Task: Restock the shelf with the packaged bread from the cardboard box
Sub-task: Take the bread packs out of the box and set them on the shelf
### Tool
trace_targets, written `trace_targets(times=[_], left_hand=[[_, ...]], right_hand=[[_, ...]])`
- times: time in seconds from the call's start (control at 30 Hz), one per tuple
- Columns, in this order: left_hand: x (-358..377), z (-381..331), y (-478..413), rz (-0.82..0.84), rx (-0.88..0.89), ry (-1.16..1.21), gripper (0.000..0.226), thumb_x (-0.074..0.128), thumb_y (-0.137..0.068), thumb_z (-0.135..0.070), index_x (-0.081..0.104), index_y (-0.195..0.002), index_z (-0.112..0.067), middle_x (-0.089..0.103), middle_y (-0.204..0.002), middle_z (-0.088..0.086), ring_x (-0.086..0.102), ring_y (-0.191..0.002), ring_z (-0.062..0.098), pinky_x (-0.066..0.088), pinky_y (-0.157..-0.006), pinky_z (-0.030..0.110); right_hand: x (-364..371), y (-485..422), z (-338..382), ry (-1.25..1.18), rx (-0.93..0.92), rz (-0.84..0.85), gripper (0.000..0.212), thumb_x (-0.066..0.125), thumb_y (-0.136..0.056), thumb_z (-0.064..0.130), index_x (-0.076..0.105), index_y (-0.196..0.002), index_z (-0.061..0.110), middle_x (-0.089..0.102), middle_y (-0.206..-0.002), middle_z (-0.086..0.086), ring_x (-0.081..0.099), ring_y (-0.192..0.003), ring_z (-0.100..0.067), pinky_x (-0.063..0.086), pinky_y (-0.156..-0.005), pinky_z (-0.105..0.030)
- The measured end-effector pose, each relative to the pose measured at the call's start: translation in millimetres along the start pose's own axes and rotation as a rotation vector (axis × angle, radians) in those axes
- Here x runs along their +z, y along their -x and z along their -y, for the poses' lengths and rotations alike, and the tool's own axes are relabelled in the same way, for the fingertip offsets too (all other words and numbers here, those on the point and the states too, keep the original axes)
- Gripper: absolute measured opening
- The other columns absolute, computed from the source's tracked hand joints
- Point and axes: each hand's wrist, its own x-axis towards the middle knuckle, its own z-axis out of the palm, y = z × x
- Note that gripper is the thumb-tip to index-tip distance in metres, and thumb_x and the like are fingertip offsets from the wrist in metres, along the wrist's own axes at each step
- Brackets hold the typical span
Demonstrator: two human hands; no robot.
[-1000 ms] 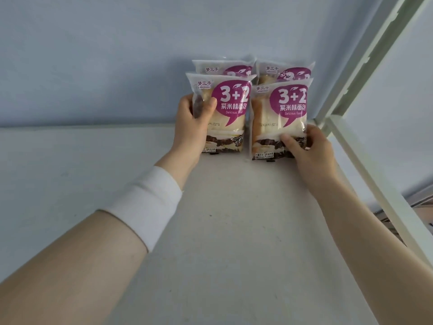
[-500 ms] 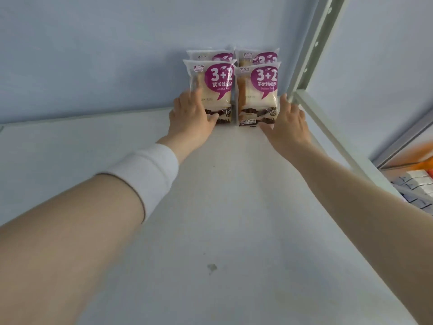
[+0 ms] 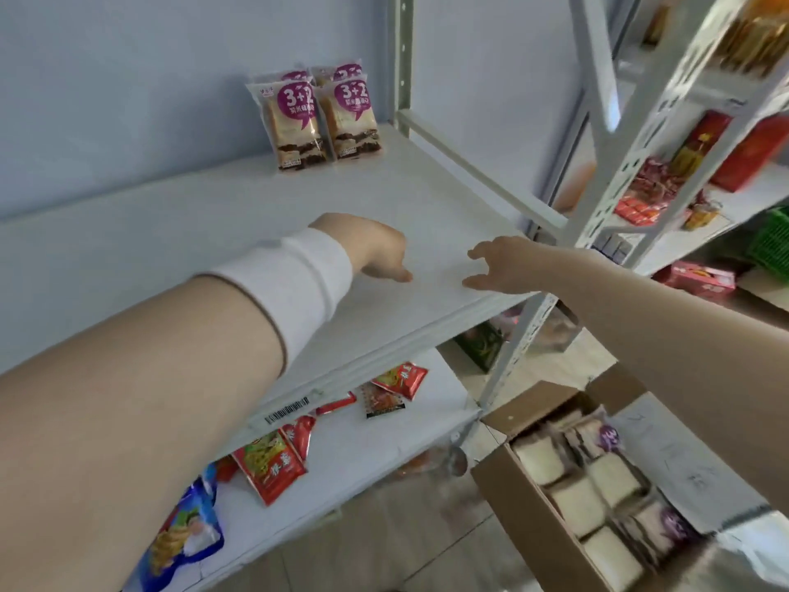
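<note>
While the hands (image 3: 372, 249) (image 3: 500, 263) hover empty, bread packs (image 3: 318, 119) stand well beyond them.

The white shelf (image 3: 256, 215) carries bread packs (image 3: 316, 117) standing upright in its back right corner. Snack packets (image 3: 269, 467) lie scattered on the lower shelf (image 3: 375, 446). An open cardboard box (image 3: 512, 497) sits on the floor (image 3: 384, 540).

Red snack packets (image 3: 269, 467) lie scattered at the lower centre of the frame, with a blue snack bag (image 3: 188, 527) at lower left and a barcode label (image 3: 287, 410) just above them. Blurred at the right edge are a red box (image 3: 751, 151), a green basket (image 3: 772, 243) and a pink carton (image 3: 700, 277)
</note>
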Motion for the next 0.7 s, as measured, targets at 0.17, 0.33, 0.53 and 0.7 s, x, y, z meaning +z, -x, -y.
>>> trace_targets(times=[0.17,0.33,0.53,0.7], left_hand=[[-7,-99,26,0.004,0.162,-0.083,0.056,0.04,-0.095,-0.047,0.039,-0.139,-0.013,0.042,-0.145,0.008,0.041,-0.131,0.029,0.033,-0.108,0.04],[17,-224,21,0.023,0.383,-0.134,0.05,0.043,-0.095,-0.042,0.044,-0.135,-0.011,0.05,-0.136,0.01,0.048,-0.122,0.029,0.038,-0.099,0.037],[95,-344,-35,0.169,0.517,-0.173,0.048,0.042,-0.096,-0.04,0.045,-0.132,-0.01,0.054,-0.131,0.012,0.052,-0.117,0.031,0.044,-0.096,0.039],[152,-408,-101,0.279,0.555,-0.184,0.047,0.042,-0.095,-0.041,0.043,-0.133,-0.012,0.053,-0.131,0.012,0.052,-0.116,0.032,0.045,-0.092,0.041]], right_hand=[[24,85,-64,-0.048,-0.002,0.028,0.06,0.043,-0.094,0.045,0.028,-0.146,0.018,0.034,-0.15,-0.004,0.033,-0.137,-0.024,0.026,-0.111,-0.034],[91,157,-158,-0.07,0.107,0.117,0.05,0.044,-0.094,0.043,0.044,-0.135,0.015,0.051,-0.134,-0.006,0.049,-0.122,-0.026,0.039,-0.1,-0.034],[201,220,-260,-0.201,0.416,0.299,0.052,0.044,-0.095,0.041,0.043,-0.137,0.009,0.05,-0.136,-0.009,0.049,-0.123,-0.025,0.041,-0.102,-0.034],[292,225,-309,-0.388,0.604,0.392,0.047,0.047,-0.093,0.041,0.049,-0.129,0.011,0.055,-0.128,-0.01,0.054,-0.115,-0.027,0.047,-0.096,-0.037]])
